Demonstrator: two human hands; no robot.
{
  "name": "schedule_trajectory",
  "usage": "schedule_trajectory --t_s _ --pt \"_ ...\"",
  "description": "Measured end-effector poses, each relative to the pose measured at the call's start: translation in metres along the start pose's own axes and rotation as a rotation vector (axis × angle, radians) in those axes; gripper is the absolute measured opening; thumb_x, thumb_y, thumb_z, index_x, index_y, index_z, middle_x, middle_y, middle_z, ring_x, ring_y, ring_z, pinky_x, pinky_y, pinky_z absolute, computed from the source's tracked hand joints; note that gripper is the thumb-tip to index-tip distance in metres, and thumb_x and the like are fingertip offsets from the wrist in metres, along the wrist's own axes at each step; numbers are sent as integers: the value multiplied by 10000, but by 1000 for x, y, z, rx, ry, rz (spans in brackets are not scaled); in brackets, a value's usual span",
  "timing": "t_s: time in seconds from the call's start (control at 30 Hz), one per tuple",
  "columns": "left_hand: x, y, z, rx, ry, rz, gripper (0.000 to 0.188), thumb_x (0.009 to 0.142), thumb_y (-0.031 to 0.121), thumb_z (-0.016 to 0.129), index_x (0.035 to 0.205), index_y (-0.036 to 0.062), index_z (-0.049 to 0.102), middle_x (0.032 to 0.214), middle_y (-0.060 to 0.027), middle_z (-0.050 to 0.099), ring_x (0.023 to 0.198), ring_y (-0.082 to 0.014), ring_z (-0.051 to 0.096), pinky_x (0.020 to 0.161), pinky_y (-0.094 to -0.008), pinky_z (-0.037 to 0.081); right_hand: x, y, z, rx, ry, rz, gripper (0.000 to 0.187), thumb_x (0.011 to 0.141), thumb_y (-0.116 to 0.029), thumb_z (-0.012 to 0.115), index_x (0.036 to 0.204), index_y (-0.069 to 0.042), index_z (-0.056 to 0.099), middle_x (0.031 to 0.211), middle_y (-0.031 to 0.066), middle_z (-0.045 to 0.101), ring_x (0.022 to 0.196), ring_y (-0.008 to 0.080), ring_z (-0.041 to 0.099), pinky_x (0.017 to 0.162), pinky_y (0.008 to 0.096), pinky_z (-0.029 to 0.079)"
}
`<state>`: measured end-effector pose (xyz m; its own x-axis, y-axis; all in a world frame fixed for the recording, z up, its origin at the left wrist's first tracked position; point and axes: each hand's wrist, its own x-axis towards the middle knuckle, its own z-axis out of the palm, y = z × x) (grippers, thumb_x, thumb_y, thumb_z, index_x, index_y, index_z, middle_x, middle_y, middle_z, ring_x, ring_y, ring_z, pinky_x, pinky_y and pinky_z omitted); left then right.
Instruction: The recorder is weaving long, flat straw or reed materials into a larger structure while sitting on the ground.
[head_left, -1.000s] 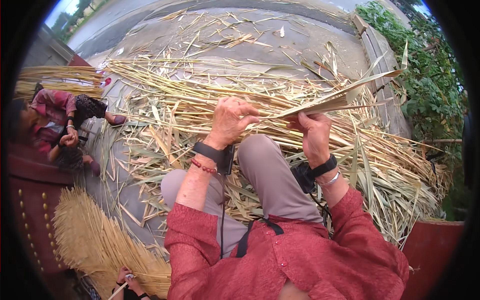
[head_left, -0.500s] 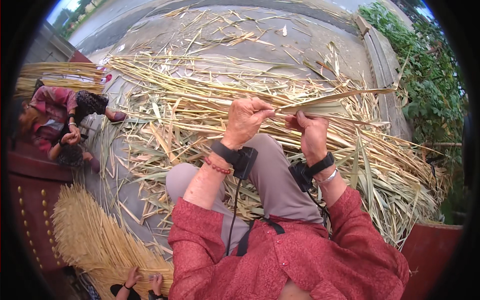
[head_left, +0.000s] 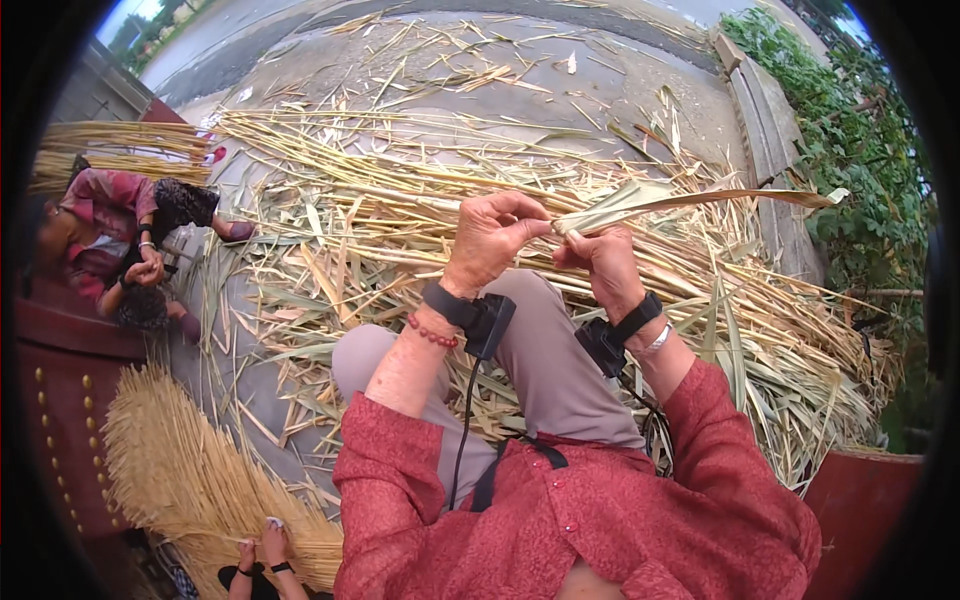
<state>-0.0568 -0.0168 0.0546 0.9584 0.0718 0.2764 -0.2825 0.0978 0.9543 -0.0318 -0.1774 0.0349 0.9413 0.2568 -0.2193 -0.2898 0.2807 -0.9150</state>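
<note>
Red, finely patterned cloth sleeves point(head_left: 395, 455) sit nearest me; ahead, the bare left hand point(head_left: 495, 240) is pinching narrow at the base of a long, pale green-and-brown dry leaf point(head_left: 660, 203), and the bare right hand point(head_left: 605, 262) grips it alongside. That leaf is up before a heap of slender yellow stalks point(head_left: 690, 265), base bunched, tip loose: part-worked, I judge. The stalks lie unbundled, plenty remaining. Farther off, straw-coloured scraps point(head_left: 490, 75) litter the grey pavement point(head_left: 680, 110).
</note>
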Motion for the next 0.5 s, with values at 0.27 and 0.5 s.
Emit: schedule_trajectory --t_s 0.27,0.5 --pt "5 1 -3 293 -205 33 97 719 33 636 803 0 672 680 -74 641 636 -114 595 584 -238 463 16 8 -7 8 107 136 60 798 29 488 811 41 545 658 104 573 542 214 614 460 311 533" --pt "2 0 -10 553 -138 87 113 713 49 623 799 -16 658 695 -105 635 630 -152 596 599 -261 462 9 -3 -9 43 50 -28 90 822 25 506 782 52 582 673 127 617 569 212 629 521 307 527"
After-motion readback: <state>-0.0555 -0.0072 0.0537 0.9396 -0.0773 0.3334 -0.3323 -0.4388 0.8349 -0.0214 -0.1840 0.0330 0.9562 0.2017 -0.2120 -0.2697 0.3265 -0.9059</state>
